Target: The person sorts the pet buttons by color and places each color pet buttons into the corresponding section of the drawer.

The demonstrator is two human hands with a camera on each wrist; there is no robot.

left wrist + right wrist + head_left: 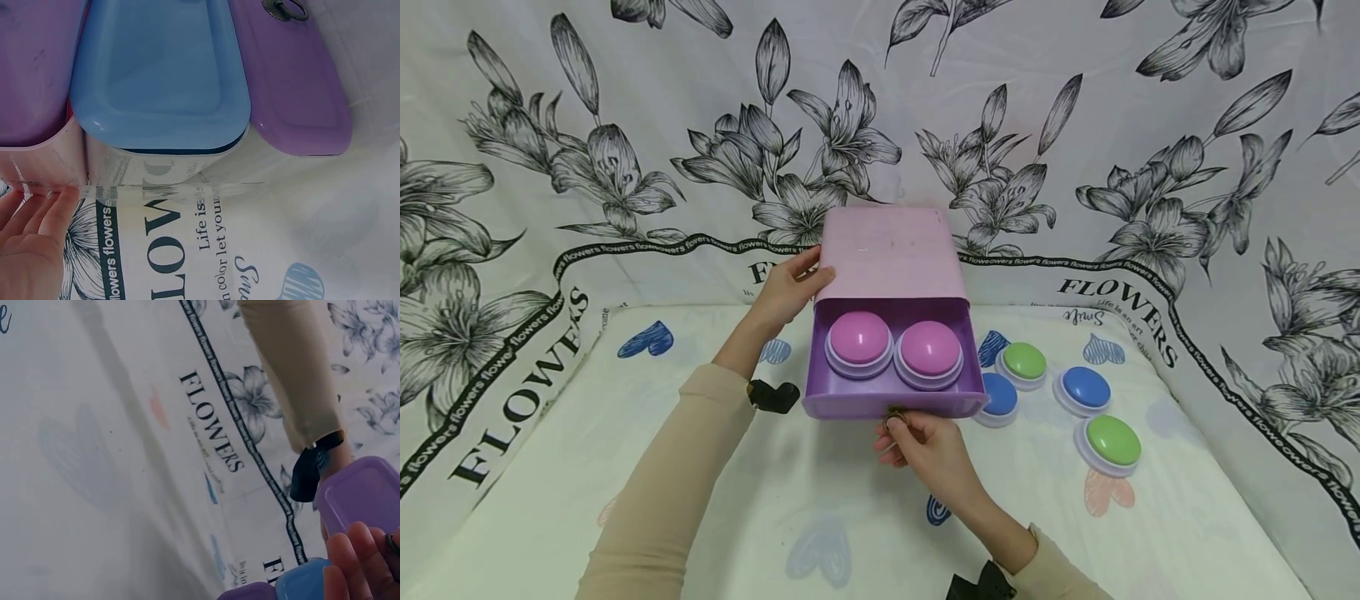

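Observation:
A pink drawer cabinet (891,250) stands at the middle of the table, its top purple drawer (857,407) pulled out. Inside the drawer sit two pink domed push buttons (859,337) with pale bases, side by side. My left hand (786,292) rests against the cabinet's left side; in the left wrist view its straight fingers (53,219) touch the pink wall. At the drawer front, my right hand (928,450) pinches a small metal ring pull (893,419) between thumb and fingers. The right wrist view shows that ring partly, beside the curled fingers (359,556).
Right of the cabinet lie a blue push button (1000,396), a green one (1025,362), another blue one (1086,388) and another green one (1112,442). Below the pulled drawer are a closed blue drawer (159,75) and another purple drawer (294,81). Flowered cloth (722,83) hangs behind.

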